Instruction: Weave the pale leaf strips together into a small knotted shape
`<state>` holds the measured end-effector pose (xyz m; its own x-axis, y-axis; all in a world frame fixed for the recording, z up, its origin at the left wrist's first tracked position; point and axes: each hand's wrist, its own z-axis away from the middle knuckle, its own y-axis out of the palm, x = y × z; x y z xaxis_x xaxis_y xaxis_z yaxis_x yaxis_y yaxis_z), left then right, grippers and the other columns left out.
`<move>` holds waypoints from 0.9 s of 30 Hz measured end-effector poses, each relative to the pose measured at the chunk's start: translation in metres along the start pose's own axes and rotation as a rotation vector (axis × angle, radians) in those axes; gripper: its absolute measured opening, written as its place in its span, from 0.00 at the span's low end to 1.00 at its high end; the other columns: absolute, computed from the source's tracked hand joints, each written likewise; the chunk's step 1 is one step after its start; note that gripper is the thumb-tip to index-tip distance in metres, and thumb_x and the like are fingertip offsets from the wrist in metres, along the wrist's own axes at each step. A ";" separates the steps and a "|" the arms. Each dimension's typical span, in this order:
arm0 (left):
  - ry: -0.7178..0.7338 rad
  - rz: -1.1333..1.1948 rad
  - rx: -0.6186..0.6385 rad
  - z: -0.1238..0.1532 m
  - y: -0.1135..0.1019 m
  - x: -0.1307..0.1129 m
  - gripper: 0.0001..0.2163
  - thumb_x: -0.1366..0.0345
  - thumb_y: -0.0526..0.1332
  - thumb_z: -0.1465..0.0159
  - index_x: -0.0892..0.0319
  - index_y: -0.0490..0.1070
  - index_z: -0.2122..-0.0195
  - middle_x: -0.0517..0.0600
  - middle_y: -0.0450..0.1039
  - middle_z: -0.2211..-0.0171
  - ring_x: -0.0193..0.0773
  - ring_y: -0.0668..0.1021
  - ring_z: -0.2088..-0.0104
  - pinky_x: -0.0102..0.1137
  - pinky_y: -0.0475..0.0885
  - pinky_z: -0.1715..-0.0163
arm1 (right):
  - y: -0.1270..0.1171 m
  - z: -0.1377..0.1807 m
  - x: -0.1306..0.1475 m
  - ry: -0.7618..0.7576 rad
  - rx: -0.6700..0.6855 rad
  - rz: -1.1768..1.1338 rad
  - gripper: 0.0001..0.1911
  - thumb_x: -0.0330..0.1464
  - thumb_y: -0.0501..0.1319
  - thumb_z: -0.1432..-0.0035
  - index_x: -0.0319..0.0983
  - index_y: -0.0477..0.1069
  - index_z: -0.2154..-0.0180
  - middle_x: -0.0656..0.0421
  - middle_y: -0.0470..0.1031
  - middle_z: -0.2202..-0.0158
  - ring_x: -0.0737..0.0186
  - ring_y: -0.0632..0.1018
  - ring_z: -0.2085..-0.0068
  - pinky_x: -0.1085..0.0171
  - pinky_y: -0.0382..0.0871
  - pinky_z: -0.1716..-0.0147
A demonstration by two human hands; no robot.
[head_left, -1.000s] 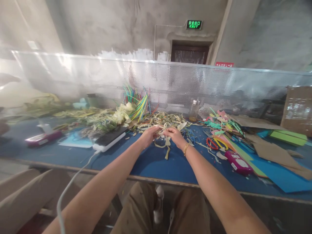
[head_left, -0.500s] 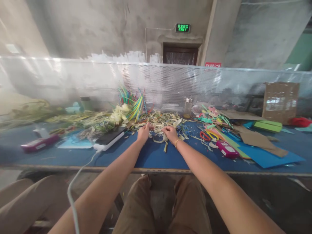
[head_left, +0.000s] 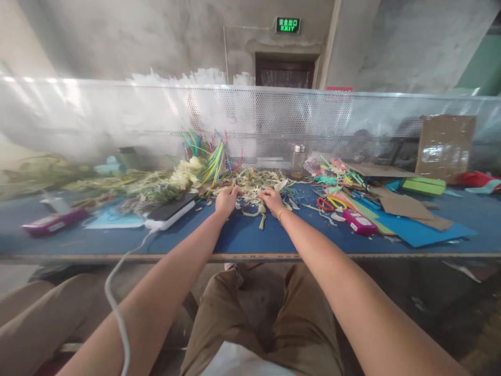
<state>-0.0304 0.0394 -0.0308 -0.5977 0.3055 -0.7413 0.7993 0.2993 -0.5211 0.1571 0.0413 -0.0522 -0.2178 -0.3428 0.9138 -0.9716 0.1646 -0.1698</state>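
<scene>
Both arms reach far forward over a blue table [head_left: 250,237]. My left hand [head_left: 226,200] rests on the near edge of a heap of pale paper strips [head_left: 258,183], fingers curled into the strips. My right hand [head_left: 271,199], with a gold bracelet at the wrist, lies close beside it on the same heap, fingers bent down among the strips. What either hand grips is too small to make out. A few loose pale strips [head_left: 261,219] lie on the table just below the hands.
A white power bank [head_left: 170,214] with a white cable lies left of my hands. Coloured straws [head_left: 207,154], scissors [head_left: 331,202], a pink box [head_left: 359,222], coloured card sheets [head_left: 415,230] and a glass jar [head_left: 298,161] crowd the table. A perforated metal screen [head_left: 352,125] backs it.
Both hands have moved away from me and down, from holding strips above the table to lying on the strip heap. The camera has pulled back and tilted.
</scene>
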 end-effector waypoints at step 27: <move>0.157 0.416 0.285 0.006 0.014 -0.010 0.15 0.60 0.64 0.48 0.60 0.77 0.61 0.49 0.77 0.73 0.32 0.72 0.78 0.28 0.66 0.75 | -0.004 0.010 0.011 -0.193 0.248 0.080 0.14 0.41 0.65 0.57 0.36 0.75 0.72 0.58 0.74 0.75 0.65 0.72 0.73 0.65 0.65 0.70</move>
<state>-0.0128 0.0348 -0.0337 -0.2107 0.4841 -0.8492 0.9433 -0.1274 -0.3067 0.1580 0.0278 -0.0448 -0.2844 -0.5109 0.8112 -0.9385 -0.0245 -0.3445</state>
